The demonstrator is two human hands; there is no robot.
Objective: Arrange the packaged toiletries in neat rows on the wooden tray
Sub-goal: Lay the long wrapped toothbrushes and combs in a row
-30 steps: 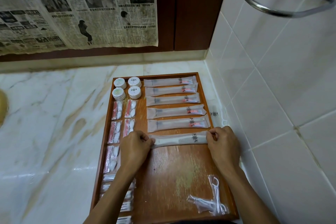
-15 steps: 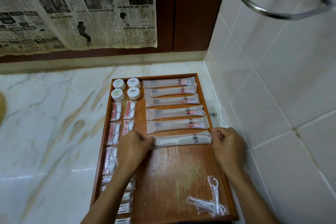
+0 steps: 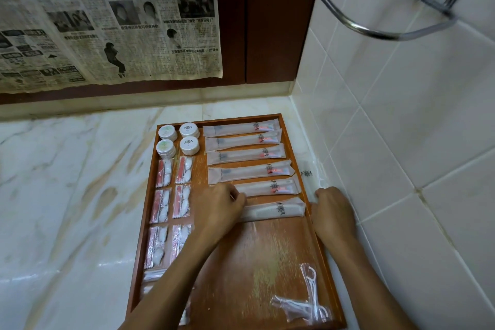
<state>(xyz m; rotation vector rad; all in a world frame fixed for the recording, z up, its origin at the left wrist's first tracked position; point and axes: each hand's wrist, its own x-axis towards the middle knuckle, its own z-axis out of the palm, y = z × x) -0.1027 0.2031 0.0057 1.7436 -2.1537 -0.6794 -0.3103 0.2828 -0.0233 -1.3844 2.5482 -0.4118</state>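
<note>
On the wooden tray (image 3: 270, 270), left hand (image 3: 218, 207) still pinching comb packet (image 3: 276, 210), right hand (image 3: 332, 209) grip released, now off it.

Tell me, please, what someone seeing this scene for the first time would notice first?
Probably the wooden tray on the marble counter, with long sachets rowed along its right side and round white tubs at the far left corner. Both hands work at the nearest row: the left hand on the comb packet, the right hand at the tray's right edge. A yellowed newspaper hangs behind.
</note>
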